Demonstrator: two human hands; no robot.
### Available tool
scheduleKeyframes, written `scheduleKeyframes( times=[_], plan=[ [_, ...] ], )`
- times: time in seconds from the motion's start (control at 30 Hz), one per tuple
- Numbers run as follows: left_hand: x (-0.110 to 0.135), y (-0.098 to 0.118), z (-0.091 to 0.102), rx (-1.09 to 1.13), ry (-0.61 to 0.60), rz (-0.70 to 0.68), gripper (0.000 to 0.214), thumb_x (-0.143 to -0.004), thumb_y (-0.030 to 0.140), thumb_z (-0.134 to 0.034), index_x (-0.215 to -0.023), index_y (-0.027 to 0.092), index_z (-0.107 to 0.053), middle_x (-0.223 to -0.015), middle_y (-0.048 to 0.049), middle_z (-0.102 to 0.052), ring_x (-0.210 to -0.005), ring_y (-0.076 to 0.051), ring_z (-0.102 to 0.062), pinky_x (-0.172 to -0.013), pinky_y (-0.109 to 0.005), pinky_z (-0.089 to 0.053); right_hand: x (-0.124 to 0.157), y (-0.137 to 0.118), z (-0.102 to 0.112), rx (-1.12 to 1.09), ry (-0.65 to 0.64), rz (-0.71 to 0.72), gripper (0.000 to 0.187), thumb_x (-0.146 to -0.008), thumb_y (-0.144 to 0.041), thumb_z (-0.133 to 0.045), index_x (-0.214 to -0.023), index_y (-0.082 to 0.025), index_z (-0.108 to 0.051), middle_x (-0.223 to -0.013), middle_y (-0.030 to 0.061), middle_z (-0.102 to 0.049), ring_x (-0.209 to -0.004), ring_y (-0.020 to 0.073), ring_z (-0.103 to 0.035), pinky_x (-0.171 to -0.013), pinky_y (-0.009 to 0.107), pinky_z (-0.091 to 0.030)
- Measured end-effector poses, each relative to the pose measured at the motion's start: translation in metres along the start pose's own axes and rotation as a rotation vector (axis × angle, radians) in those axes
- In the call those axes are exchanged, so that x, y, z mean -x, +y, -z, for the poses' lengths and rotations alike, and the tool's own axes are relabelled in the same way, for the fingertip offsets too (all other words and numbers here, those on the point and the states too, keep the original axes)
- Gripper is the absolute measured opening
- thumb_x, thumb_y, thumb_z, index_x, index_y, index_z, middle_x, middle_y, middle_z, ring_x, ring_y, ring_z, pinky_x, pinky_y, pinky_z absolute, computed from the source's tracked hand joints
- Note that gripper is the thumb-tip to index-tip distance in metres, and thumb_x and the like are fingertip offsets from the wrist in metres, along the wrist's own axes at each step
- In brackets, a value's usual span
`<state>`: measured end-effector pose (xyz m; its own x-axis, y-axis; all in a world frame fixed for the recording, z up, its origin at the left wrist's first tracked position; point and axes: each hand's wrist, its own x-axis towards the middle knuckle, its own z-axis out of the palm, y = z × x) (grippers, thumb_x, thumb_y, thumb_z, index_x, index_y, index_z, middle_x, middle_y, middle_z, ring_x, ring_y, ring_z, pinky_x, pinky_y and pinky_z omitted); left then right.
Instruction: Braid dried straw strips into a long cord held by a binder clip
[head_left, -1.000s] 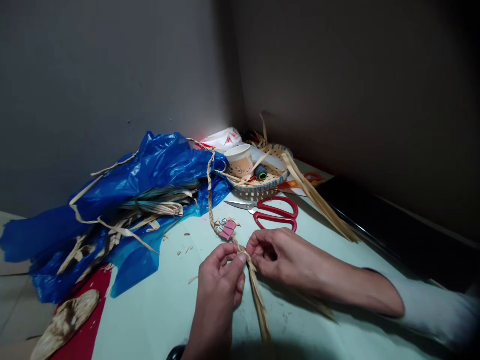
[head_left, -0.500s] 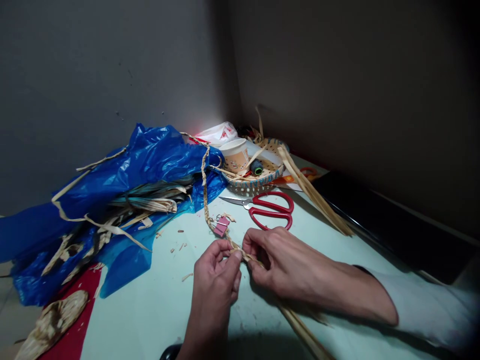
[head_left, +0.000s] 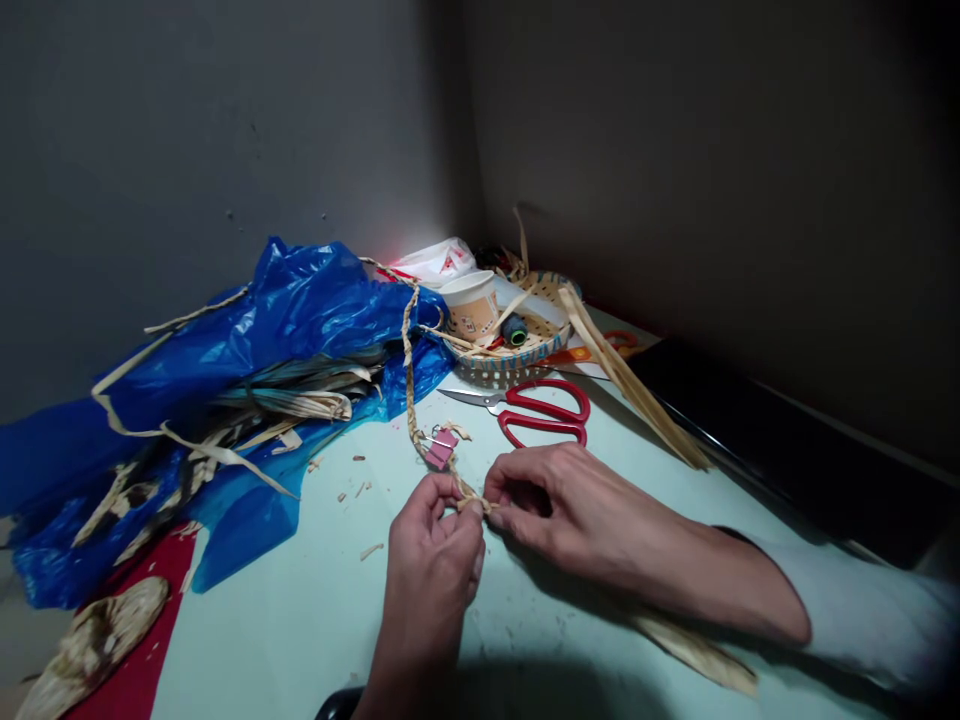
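A thin braid of dried tan fibre runs from the blue bag down to my fingers, with a pink binder clip clamped on it just above them. My left hand pinches the braid's lower end between thumb and fingers. Close beside it, my right hand is closed on a strand at the same spot, thumb against index finger. Loose fibre strips stick out from under my right forearm. Red-handled scissors lie just beyond my right hand, blades to the left.
A blue plastic bag with dried leaf strips covers the left. At the back a woven basket holds a paper cup and a thread spool. Long pale strips lean by a black flat object on the right. Scraps dot the table.
My right hand keeps its pinch near the left. The loose strips beneath it have swung to the right, out along the forearm. The view has shifted slightly.
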<state>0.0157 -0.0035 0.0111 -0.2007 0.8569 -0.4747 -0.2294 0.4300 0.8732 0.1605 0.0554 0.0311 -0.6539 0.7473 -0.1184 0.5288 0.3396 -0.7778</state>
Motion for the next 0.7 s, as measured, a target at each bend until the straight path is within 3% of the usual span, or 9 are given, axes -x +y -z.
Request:
scheduleKeyframes(
  times=[0.23,0.43,0.57,0.7],
  plan=[
    [0.0,-0.002,0.001,0.024,-0.008,-0.025,0.023,-0.072,0.029,-0.071,-0.08,0.02,-0.052,-0.062,0.0093,-0.047,-0.042,0.0,-0.028,-0.038,-0.013,-0.018,0.0,0.002,-0.007,0.044,0.026,-0.053,0.014,-0.083,-0.029,-0.052,-0.078,-0.019,-0.06,-0.069,0.0007,-0.06,-0.059,0.0123,-0.045,-0.053,0.025,-0.026],
    [0.001,-0.003,0.002,-0.044,0.01,-0.051,0.02,-0.074,0.027,-0.069,-0.084,0.019,-0.054,-0.064,0.0074,-0.053,-0.043,-0.001,-0.031,-0.039,-0.014,-0.021,-0.001,0.0,-0.02,0.252,0.17,0.044,0.009,-0.08,-0.021,-0.046,-0.076,-0.017,-0.053,-0.072,0.0025,-0.058,-0.057,0.0125,-0.04,-0.052,0.028,-0.019],
    [0.001,-0.002,0.0,-0.053,0.022,-0.093,0.019,-0.074,0.026,-0.07,-0.082,0.018,-0.055,-0.07,0.0043,-0.057,-0.054,-0.005,-0.046,-0.047,-0.014,-0.033,-0.002,-0.003,-0.022,0.312,0.175,0.087,0.007,-0.077,-0.02,-0.046,-0.075,-0.017,-0.052,-0.069,0.0023,-0.056,-0.054,0.0122,-0.034,-0.051,0.029,-0.016],
    [0.002,-0.001,-0.001,-0.069,0.011,-0.088,0.019,-0.073,0.026,-0.069,-0.081,0.018,-0.054,-0.066,0.0056,-0.056,-0.05,-0.003,-0.041,-0.045,-0.014,-0.029,-0.004,-0.003,-0.018,0.289,0.148,0.082,0.007,-0.077,-0.02,-0.046,-0.074,-0.017,-0.052,-0.068,0.002,-0.055,-0.053,0.0116,-0.033,-0.05,0.028,-0.017]
  ],
)
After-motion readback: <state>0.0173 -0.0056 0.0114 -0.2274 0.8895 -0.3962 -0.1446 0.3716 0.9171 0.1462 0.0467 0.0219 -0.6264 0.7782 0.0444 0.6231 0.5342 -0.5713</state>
